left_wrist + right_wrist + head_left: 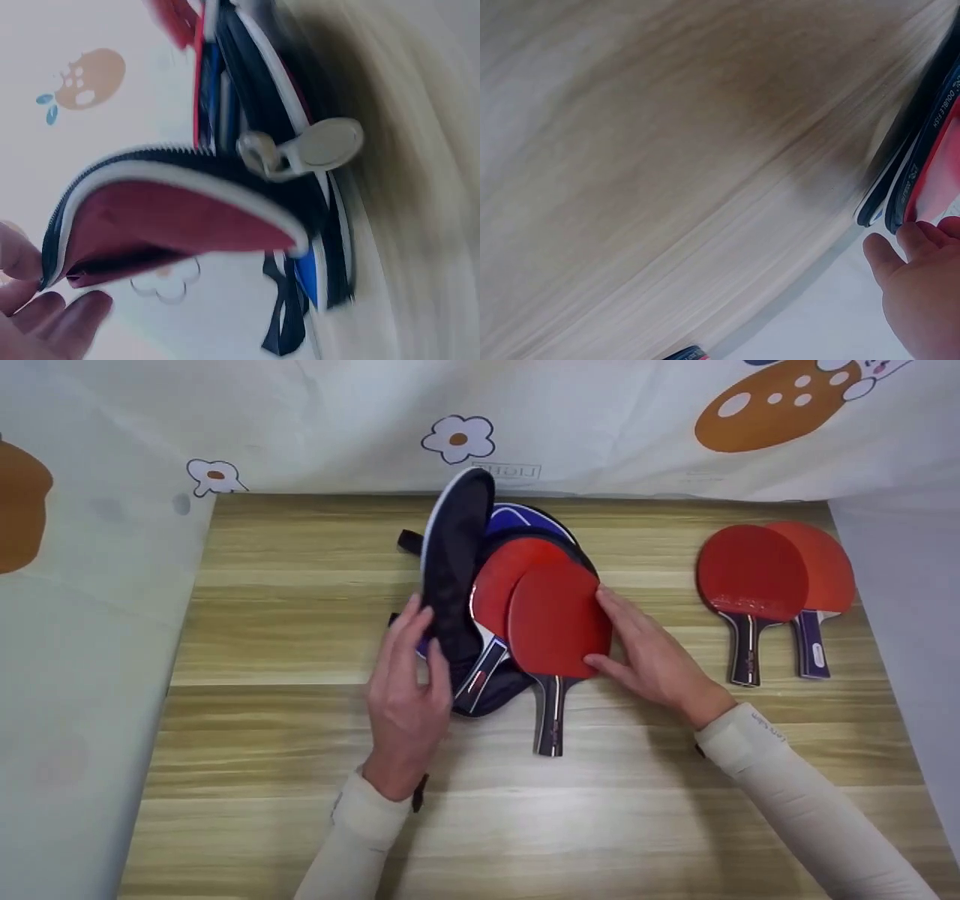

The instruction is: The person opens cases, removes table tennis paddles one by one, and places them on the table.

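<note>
My left hand [409, 697] pinches the edge of the raised flap of a dark zippered paddle case [454, 562]. In the left wrist view, the flap's maroon outer side [172, 217] faces the camera, and my left fingertips [82, 319] are at its corner. A red table tennis paddle [491, 607] lies inside the opened case. Overlapping it is another red paddle [559, 619], handle toward me. My right hand [652, 656] holds this upper paddle at its right edge, with the thumb near the lower rim. A blue case [517, 517] lies partly hidden underneath.
Two more red paddles, one in front [754, 570] and one behind [832, 570], overlap at the table's right side. A patterned white cloth [337, 427] rises along the back edge. Black straps [409, 541] stick out left of the cases.
</note>
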Demonstrator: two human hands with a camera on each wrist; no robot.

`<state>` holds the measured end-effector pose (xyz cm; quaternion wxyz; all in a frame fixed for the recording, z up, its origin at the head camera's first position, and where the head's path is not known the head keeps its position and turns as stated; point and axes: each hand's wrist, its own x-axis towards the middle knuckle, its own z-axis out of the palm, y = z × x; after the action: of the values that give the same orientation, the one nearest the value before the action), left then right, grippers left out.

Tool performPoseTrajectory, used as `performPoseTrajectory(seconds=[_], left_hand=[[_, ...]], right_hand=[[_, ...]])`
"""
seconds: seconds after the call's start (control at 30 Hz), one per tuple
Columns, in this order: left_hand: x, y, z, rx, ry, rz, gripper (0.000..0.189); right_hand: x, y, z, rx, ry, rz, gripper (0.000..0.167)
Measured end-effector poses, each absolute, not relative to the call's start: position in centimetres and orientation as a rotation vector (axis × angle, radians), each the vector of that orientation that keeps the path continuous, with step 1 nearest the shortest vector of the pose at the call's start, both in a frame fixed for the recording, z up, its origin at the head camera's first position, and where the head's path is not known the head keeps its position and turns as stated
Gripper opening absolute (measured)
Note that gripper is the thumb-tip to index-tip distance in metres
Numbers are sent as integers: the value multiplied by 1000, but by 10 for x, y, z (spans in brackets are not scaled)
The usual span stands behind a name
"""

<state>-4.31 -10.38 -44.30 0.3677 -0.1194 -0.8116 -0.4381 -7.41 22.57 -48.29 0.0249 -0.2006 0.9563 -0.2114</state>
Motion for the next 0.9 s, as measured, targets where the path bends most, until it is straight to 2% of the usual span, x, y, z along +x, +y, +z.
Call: performPoseTrajectory(seconds=[0.27,0.4,0.53,0.7,0.9], left_hand=[[-52,-138,-445,-57,-2288,-800,33],[-58,-155,-447,-24,-2395,-683,33],[-67,-170,-451,-123,-2500,-564,35],[-75,-185,-454,-368,-2698,-370,40],[-70,-191,-468,-516,-2946,-406,37]], right_hand=[[-74,225,-482,-579,2919,-668,91],[-74,226,-483,-583,2920,-662,91],[-74,226,-483,-595,2932,-665,91],[-73,227,-483,-587,2935,-673,91],[-73,226,-482,-581,2941,-670,92]])
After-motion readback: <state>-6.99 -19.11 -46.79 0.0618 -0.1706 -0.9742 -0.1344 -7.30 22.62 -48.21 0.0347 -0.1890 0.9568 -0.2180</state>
